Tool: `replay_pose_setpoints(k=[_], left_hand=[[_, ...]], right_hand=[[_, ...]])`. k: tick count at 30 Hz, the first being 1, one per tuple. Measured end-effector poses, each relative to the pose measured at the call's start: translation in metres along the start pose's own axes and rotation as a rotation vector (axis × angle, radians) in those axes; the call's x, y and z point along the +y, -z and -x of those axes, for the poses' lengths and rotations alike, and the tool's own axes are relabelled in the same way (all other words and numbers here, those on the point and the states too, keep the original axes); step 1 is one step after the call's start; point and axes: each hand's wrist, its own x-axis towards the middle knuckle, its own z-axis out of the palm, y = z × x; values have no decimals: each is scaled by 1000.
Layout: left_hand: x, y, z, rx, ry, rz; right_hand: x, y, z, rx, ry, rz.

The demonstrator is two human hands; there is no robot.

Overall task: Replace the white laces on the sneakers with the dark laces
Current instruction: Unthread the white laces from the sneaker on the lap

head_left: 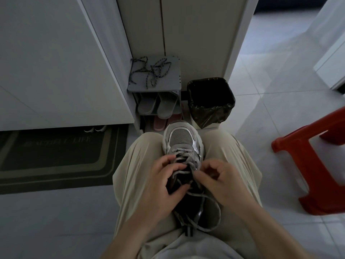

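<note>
A grey and silver sneaker (181,139) lies on my lap between my knees, toe pointing away from me. Its white lace (183,153) is still threaded near the toe and hangs loose around the heel. My left hand (164,182) grips the sneaker's left side and dark tongue. My right hand (218,178) pinches a strand of the white lace at the upper eyelets. The dark speckled laces (149,71) lie tangled on top of a small grey shoe rack (173,85) ahead.
Grey slippers (156,105) sit inside the rack. A bin with a dark liner (211,101) stands to its right. A red plastic stool (317,161) is at my right, a dark doormat (56,157) at my left. White cabinet doors rise behind.
</note>
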Motion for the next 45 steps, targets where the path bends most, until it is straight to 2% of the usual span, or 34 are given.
replay_pose_setpoints(k=[4,6,9,11,16,19,20,24,25,28,31,32,36,37,40,43,45], left_hand=[[-4,-2,-2,0,1,20],[-4,-3,-2,17,18,31],[-5,-3,-1,43,31,51],[-5,-4,-1,67,12,59],[-2,-1,0,52,16,109],[-2,-1,0,54,12,99],[-2,-1,-1,57,16,100],[-2,-2,-2,78,27,115],[-1,-2,-2,85,24,114],[-1,-2,-2,85,28,117],[-2,-1,0,68,44,120],[-2,0,0,63,52,122],[-2,0,-1,72,51,140],[-2,0,-1,81,46,147],[-2,0,-1,99,34,160],[-3,0,-1,89,27,162],[-4,2,-2,80,25,158]], right_hand=[[-13,22,-21,204,24,-208],[-14,26,-23,167,23,-151],[-8,13,-3,7,-72,-57],[-2,3,10,-8,-68,-43],[-2,10,-3,162,8,-47],[-8,30,-18,316,-4,-243],[-9,33,-20,304,-20,-242],[-3,19,-1,-83,-143,-62],[-1,13,6,-111,-157,-35],[5,2,9,34,-49,29],[-1,16,-8,227,-85,-244],[-2,24,-13,227,-88,-260],[0,23,-5,-140,-112,72],[-1,15,0,-158,-102,91],[4,-1,3,-22,-32,29],[4,5,-1,33,-40,-47],[0,12,-5,90,-69,-252]])
